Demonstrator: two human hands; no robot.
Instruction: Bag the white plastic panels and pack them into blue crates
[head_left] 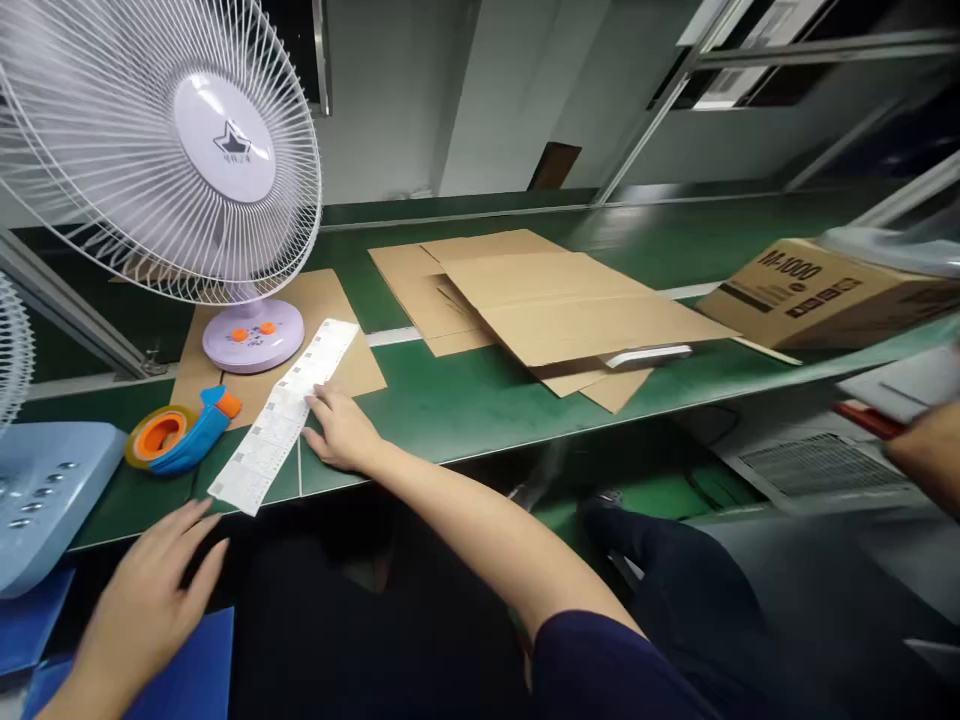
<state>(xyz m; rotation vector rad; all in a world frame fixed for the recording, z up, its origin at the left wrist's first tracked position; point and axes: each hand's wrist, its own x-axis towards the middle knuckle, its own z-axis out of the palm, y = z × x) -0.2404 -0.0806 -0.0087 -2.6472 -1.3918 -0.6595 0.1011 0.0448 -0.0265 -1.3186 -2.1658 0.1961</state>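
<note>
A long strip of white printed labels (pixel 281 420) lies diagonally across the green bench and a cardboard sheet. My right hand (pixel 339 428) rests at the strip's right edge, fingers bent and a little apart, fingertips touching the paper. Below the strip's lower end, in front of the bench edge, my left hand (pixel 154 590) hovers with its fingers apart, holding nothing. A blue tape dispenser (pixel 196 435) with an orange core lies left of the strip. Behind the strip, the lilac base (pixel 253 335) of a fan stands on the cardboard (pixel 341 300).
Flat cardboard pieces (pixel 555 300) lie mid-bench, some overhanging the front edge. A carton (pixel 817 290) sits at the right. At the left is a light blue fan base (pixel 52 490), with blue sheets (pixel 199 665) below. Another person's hand (pixel 930 455) shows at the right edge.
</note>
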